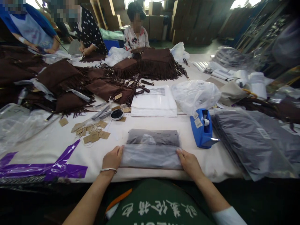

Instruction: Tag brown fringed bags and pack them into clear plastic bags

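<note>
In front of me at the table's near edge lies a folded clear plastic bag (151, 155) with something dark inside; printing shows on its far part. My left hand (112, 158) grips its left side, thumb and fingers pressed together. At the right side, my right hand (189, 162) pinches the same bag. A blue tape dispenser (199, 132) stands just beyond my right hand. Beyond the bag is a stack of white plastic bags (153, 104). Brown paper tags (93, 132) with strings lie past my left hand, near a small round dish of black stuff (116, 114).
Dark brown fringed bags (154, 62) are heaped across the far and left table. Dark goods in clear plastic (248, 134) lie at the right. A crumpled clear bag (197, 93) sits behind the dispenser. Purple tape (56, 165) crosses the near left edge. Several people work opposite.
</note>
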Demonstrator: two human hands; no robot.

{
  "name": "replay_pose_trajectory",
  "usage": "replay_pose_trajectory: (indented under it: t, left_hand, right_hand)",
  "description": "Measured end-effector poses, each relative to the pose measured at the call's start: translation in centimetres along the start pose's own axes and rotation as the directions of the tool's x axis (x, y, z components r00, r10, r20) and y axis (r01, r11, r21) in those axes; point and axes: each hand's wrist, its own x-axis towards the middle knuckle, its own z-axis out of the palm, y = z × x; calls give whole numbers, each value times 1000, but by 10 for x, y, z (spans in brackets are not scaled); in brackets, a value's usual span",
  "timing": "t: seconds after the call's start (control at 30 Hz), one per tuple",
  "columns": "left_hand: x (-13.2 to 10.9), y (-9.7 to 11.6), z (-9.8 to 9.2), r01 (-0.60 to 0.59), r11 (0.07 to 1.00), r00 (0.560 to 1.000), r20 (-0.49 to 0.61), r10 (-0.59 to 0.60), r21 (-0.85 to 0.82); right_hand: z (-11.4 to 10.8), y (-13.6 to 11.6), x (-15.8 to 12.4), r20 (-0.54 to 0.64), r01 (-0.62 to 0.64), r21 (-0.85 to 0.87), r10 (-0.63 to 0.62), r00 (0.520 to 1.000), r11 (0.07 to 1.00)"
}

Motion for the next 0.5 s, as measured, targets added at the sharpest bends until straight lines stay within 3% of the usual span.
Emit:
replay_pose_trajectory:
  t: [0.03,0.1,0.17,0.27,0.37,0.5]
  left_hand:
    - [4,3,-7,-35,998,999,-19,36,50]
    - [10,17,-22,-151,985,972,-169,162,78]
    - [11,40,-30,-342,940,892,-309,329,13]
    - [12,78,-23,-594,786,791,-304,531,-171]
    - [15,99,-1,-595,738,803,-267,533,-317]
    - [21,98,16,-565,717,825,-284,488,-408]
  right_hand:
    - [0,-1,1,-4,-6,-3,6,1000,1000]
    - [0,-2,2,-16,-22,-11,22,1000,1000]
    - [2,-2,2,-23,-34,-6,34,999,999]
    - [2,-3,3,-21,-39,49,40,999,998]
    - [1,-2,6,-17,-46,157,49,999,987]
    - [-8,12,5,-86,-96,312,128,988,945]
